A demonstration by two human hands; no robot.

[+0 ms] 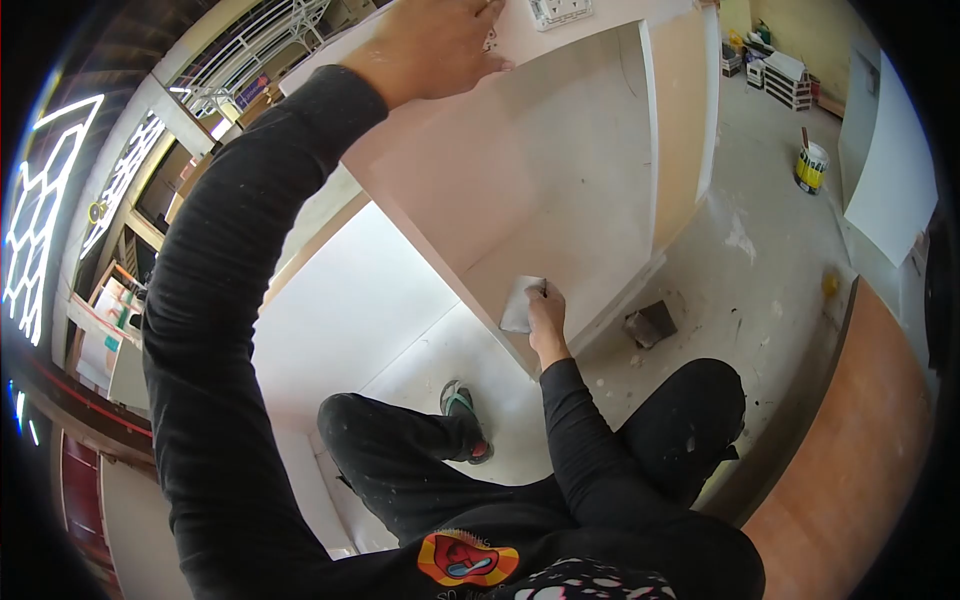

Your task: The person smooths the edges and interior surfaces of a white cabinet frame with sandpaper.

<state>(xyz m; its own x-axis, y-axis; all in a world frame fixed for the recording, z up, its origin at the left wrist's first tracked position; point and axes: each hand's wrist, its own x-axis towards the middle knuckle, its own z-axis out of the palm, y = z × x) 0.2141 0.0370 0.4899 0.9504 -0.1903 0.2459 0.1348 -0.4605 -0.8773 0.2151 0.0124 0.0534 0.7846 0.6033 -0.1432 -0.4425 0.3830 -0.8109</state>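
Observation:
My right hand [546,316] is closed on a pale grey sheet that looks like sandpaper [521,306]. The sheet lies against the lower edge of a pinkish-white cabinet frame [430,262]. At the top of the same frame, my left hand [435,45] rests on its upper board with thumb and fingers apart, partly cut off by the view's edge. Close to those fingers, a white socket plate [561,12] is set into the board. A dark grey folded piece [651,325] sits on the floor to the right of my right hand.
My knees are bent either side of the frame's lower corner, one sandalled foot [460,408] by the white panel [350,300]. A yellow-labelled paint bucket [811,168] stands on the floor farther right. A curved wooden panel [850,450] borders the lower right. Stacked crates [788,82] stand behind.

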